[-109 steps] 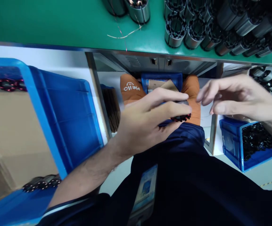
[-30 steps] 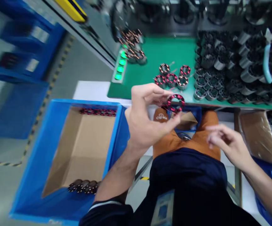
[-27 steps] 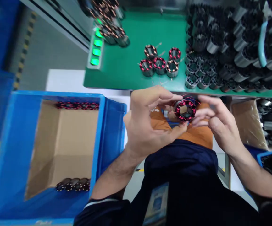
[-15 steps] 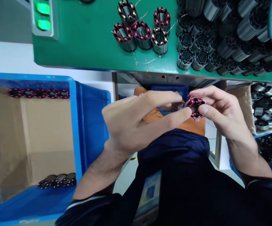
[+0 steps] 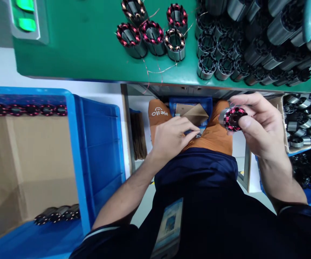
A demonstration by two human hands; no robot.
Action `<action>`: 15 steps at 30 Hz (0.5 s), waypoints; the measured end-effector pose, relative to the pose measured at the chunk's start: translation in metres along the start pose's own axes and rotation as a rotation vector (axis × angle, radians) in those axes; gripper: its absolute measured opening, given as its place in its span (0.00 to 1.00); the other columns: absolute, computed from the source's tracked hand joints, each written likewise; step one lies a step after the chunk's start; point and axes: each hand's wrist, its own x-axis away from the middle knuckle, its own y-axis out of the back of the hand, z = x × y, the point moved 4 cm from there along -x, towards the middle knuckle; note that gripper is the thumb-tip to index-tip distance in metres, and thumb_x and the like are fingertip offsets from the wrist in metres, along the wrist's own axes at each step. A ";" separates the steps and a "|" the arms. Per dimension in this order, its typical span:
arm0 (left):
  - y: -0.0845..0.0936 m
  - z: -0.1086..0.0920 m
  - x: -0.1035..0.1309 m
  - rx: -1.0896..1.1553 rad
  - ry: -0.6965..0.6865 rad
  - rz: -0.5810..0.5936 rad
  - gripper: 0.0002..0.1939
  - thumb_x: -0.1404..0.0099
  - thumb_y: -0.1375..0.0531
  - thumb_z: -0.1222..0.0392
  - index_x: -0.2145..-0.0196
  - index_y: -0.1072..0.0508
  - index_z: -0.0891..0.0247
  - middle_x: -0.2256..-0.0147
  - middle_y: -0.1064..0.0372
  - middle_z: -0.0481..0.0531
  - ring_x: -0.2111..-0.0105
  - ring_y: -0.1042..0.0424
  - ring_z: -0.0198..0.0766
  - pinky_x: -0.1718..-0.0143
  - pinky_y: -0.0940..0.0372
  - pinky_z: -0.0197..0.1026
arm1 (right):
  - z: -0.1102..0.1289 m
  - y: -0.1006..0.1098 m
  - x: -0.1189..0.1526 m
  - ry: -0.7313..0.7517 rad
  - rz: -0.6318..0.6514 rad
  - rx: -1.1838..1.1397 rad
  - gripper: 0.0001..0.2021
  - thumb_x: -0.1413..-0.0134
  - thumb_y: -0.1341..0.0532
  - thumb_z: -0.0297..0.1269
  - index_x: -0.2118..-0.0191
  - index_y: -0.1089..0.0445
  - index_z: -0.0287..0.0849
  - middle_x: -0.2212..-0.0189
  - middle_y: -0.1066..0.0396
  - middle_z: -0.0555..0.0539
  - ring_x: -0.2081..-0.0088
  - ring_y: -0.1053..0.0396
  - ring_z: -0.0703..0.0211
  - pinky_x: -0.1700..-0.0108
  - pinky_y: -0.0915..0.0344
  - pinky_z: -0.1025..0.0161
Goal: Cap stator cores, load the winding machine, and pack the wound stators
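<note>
My right hand (image 5: 263, 126) grips a motor stator (image 5: 226, 118) wound with red wire, thumb at its open end and fingers behind. The stator's ringed end faces me, and its steel side points left. My left hand (image 5: 174, 136) is apart from it, over my lap. Its thumb and forefinger are pinched together, and something thin and pale shows at the tips, too small to name. Ahead on the green bench stand several wound stators (image 5: 152, 37), some with red wire and some with copper-coloured wire, loose wire ends trailing off them.
Bare stators (image 5: 206, 66) crowd the right of the green bench (image 5: 77, 54). On the left, a blue crate (image 5: 76, 162) lined with cardboard holds wound stators along two sides. Metal rings (image 5: 297, 126) fill a box at far right. A green-lit device (image 5: 27, 24) sits at the bench's left end.
My left hand has pulled away from the stator, leftward and down, and its fingers have come together. The stator stays in my right hand, turned slightly. The view has shifted a little right.
</note>
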 end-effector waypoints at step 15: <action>-0.018 -0.003 -0.018 0.921 0.454 -0.179 0.22 0.32 0.20 0.34 0.59 0.10 0.56 0.57 0.12 0.54 0.58 0.12 0.43 0.58 0.17 0.43 | -0.004 -0.001 0.004 -0.006 0.086 -0.005 0.24 0.32 0.21 0.52 0.36 0.19 0.52 0.62 0.16 0.51 0.68 0.18 0.56 0.65 0.16 0.59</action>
